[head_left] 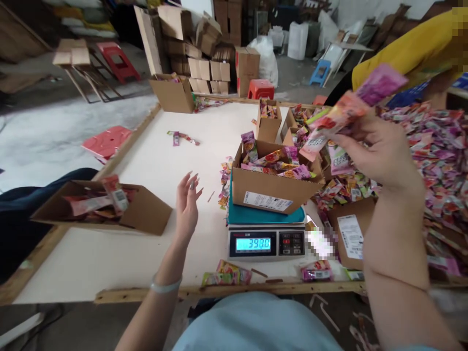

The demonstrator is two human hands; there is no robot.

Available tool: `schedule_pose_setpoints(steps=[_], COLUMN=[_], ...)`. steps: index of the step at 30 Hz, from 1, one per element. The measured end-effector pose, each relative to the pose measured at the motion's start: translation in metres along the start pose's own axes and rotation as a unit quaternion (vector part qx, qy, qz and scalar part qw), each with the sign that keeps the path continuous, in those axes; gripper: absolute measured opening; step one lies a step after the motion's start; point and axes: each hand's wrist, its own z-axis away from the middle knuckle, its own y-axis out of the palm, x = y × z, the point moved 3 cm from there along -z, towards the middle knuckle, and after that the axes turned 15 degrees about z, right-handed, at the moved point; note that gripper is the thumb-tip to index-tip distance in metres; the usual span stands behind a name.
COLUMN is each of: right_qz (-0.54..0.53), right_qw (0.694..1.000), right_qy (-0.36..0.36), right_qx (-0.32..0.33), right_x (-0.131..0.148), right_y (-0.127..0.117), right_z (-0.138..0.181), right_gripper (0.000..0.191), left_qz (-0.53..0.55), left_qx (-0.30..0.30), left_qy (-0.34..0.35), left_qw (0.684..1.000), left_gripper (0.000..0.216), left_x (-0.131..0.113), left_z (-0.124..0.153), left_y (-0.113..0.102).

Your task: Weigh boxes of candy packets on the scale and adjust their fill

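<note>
Both hands are raised over the table (109, 253). The right hand (376, 153) is lifted to the right of the scale (266, 239) and pinches a small bunch of long candy sachets (351, 109), pink, red and purple, fanned out above its fingers. The left hand (187, 202) hangs to the left of the scale with its fingers spread and slightly curled, holding nothing and touching nothing.

On the scale's teal platform sits an open cardboard box (272, 187) with a white label on its front wall. It is already filled to about the rim with the same bright sachets, a few poking above the flaps, and the lit display shows a reading. Judging from that, the filling of this box looks close to complete, with the bunch in the right hand not yet in it.

Right of the scale a large heap of loose sachets (438, 156) covers the table, so much stock seems left. Behind the scale stand further small open boxes (268, 119) with sachets in them. Well left of the scale, another box (106, 207) lies at the table's edge holding a few reddish packets. Stray sachets (226, 275) lie in front of the scale. Beyond the heap, a person in a yellow sleeve (409, 48) is at work.
</note>
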Motion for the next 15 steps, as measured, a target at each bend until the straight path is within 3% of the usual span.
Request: schedule_pose_setpoints(steps=[3,5,15], right_qz=[0.055,0.077,0.094], right_qw=[0.99,0.981,0.973], right_qy=[-0.042,-0.061,-0.061], right_qx=[0.119,0.166,0.2], right_x=[0.01,0.015,0.027], right_y=[0.004,0.006,0.015], right_z=[-0.018,-0.026,-0.041], right_gripper=[0.04,0.042,0.042], left_qz=[-0.001,0.002,0.006], left_qx=[0.0,-0.003,-0.009], left_qy=[0.004,0.001,-0.009], left_qw=[1.0,1.0,1.0], left_gripper=[0.064,0.064,0.066], left_x=[-0.001,0.001,0.006], left_z=[0.001,0.002,0.004], left_y=[-0.005,-0.006,-0.004])
